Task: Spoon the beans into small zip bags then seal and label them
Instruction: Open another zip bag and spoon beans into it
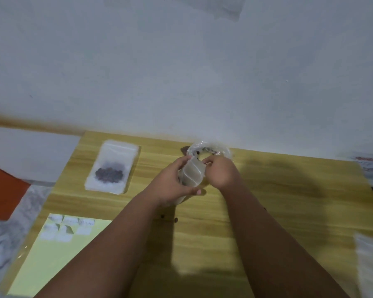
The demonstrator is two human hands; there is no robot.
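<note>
Both my hands hold a small clear zip bag (192,174) above the middle of the wooden table (278,201). My left hand (172,183) wraps its lower side, and my right hand (221,172) pinches its top edge. Just behind them sits a clear plastic container (209,148) with a few dark beans in it. A filled zip bag (112,166) with dark beans lies flat at the back left. A yellow sheet with white labels (58,244) lies at the front left. Two loose beans (169,218) rest on the table under my left forearm.
A white wall rises right behind the table. White paper (28,153) and an orange object (2,190) lie off the table's left side. More clear plastic (370,265) lies at the right edge, and a printed packet (370,164) at the back right.
</note>
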